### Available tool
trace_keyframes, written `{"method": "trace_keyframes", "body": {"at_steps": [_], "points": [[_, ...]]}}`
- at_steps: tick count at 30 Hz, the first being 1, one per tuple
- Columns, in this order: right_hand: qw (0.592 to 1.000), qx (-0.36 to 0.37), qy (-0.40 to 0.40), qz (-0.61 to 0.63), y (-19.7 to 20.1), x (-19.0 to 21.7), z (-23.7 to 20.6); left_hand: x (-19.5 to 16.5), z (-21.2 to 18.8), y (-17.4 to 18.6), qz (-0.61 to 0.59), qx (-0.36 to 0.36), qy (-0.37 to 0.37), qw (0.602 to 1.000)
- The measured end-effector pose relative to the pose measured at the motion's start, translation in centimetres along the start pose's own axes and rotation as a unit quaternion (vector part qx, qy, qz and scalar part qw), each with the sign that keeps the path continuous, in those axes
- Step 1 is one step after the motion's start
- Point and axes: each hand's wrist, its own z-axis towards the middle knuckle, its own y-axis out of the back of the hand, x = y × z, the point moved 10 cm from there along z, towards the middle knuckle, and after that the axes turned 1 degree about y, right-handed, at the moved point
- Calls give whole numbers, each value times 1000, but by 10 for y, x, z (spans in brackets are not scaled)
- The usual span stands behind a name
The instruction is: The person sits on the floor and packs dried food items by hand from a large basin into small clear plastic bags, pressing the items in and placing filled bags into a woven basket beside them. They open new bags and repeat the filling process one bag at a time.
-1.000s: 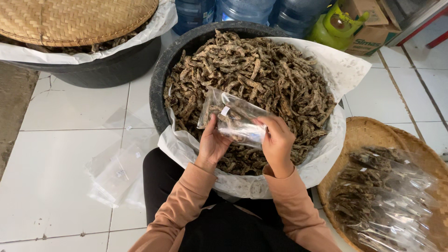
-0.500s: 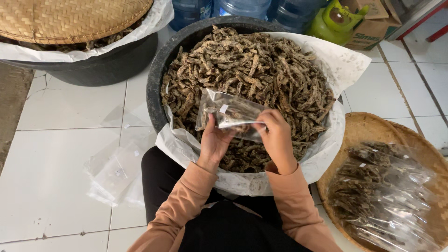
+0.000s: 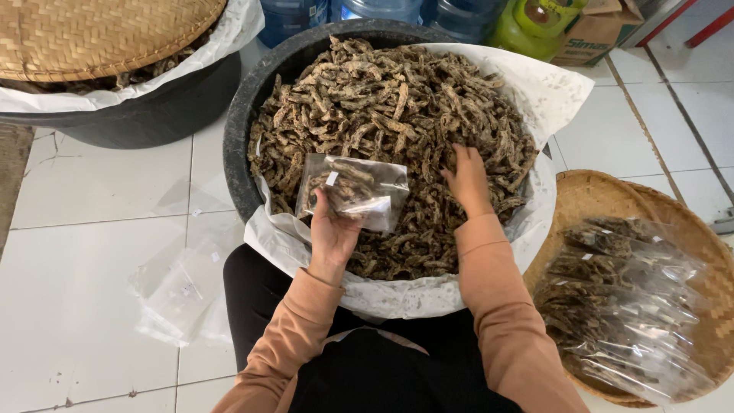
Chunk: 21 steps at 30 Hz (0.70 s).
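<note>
1. Fingers of the left hand (image 3: 334,229) pinch the lower edge of a small clear plastic bag (image 3: 353,191), partly filled with dried brown pieces, holding it up over the tub.
2. Fingers of the right hand (image 3: 466,180) are spread and pressed into the heap of dried brown pieces (image 3: 390,122); whether they have closed on any cannot be told.
3. Half a second ago both hands held the bag; now the right has let go and reached into the heap (more filling looks to be under way).
4. Around the heap sits a black tub (image 3: 241,130) lined with white plastic (image 3: 558,92).
5. Empty clear bags (image 3: 180,294) lie on the tiled floor by the left knee.
6. Filled bags (image 3: 619,306) pile in a woven tray (image 3: 589,199) on the right.
</note>
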Motion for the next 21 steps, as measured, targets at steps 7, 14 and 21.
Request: {"method": "trace_keyframes", "body": {"at_steps": [7,14,21], "points": [[995,-49,90,-19,21,21,-14,-7,0,8,-5,-30,-9,999],[801,-141,-1,581,102,82,-71,-7,4,0,-5,-53,-28,998],[868,-153,53,470,94,161,-90,4,-7,-31,48,-25,5,999]]}}
